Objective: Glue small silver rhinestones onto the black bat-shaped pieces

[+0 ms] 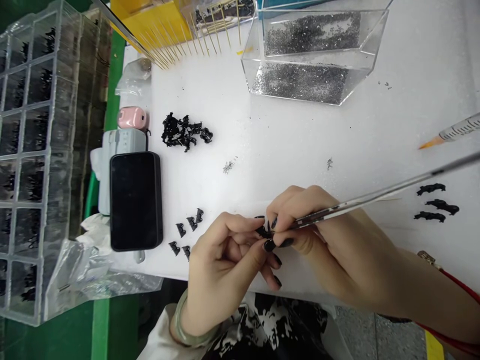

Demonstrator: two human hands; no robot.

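My left hand [232, 260] is closed in a pinch on a small black ornament piece [263, 232], mostly hidden by the fingertips. My right hand [318, 230] grips a long, thin pen-like tool [360, 202], its lower end at the black piece and its shaft slanting up to the right. The fingertips of both hands meet there. Left of my left hand lie several small black bat-shaped pieces [192, 223]. Three longer black pieces [442, 205] rest on the white surface at the right. Farther back is a heap of glossy black pieces [182, 131].
Clear trays [315, 57] of tiny metallic bits stand at the back, beside a row of thin sticks [180, 42]. Small metallic piles [228, 166] dot the white worktop. A black phone [135, 200], a compartment box [28, 160] and an orange-tipped syringe [450, 131] flank the area.
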